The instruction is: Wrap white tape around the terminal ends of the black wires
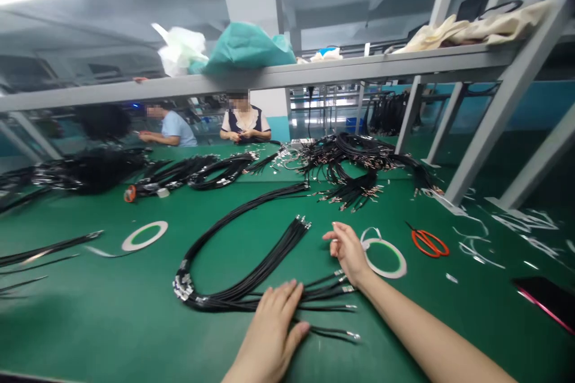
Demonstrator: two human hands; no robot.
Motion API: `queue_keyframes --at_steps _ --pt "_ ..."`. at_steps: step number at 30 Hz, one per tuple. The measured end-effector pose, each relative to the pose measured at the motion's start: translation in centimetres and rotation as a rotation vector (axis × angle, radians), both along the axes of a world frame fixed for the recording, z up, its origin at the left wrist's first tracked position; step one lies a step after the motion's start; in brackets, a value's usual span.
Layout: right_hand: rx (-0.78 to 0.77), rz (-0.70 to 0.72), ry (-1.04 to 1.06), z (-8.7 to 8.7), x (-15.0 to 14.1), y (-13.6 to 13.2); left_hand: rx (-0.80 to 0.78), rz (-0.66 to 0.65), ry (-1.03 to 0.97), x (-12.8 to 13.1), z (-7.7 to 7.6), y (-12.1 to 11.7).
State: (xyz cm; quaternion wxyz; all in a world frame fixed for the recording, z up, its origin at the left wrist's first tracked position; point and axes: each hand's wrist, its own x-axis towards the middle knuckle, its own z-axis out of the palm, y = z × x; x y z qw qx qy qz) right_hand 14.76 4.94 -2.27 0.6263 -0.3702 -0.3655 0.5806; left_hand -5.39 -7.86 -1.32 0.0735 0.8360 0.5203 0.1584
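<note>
A bundle of black cables lies curved in a U on the green table, with silvery ends and white wrapping at the bend. My left hand rests flat across several of its cables, fingers stretched out. Their connector ends stick out to the right beneath and past it. Above those ends, my right hand is raised with its fingers loosely bent and apart; nothing shows in them. Close beside it on the right is a roll of white tape with a loose end curling up.
Orange-handled scissors, tape scraps and a dark phone lie to the right. Another tape roll is at left. Heaps of black cables line the back, below a grey shelf frame. Two people sit beyond.
</note>
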Motion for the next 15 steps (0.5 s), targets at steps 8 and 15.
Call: queue_keyframes --at_steps 8,15 --pt "0.012 0.100 -0.063 -0.5 0.0 -0.8 0.159 0.278 -0.074 -6.9 2.7 -0.2" --pt "0.092 0.305 -0.371 0.1 -2.8 -5.8 0.092 0.395 -0.005 -11.7 2.0 1.2"
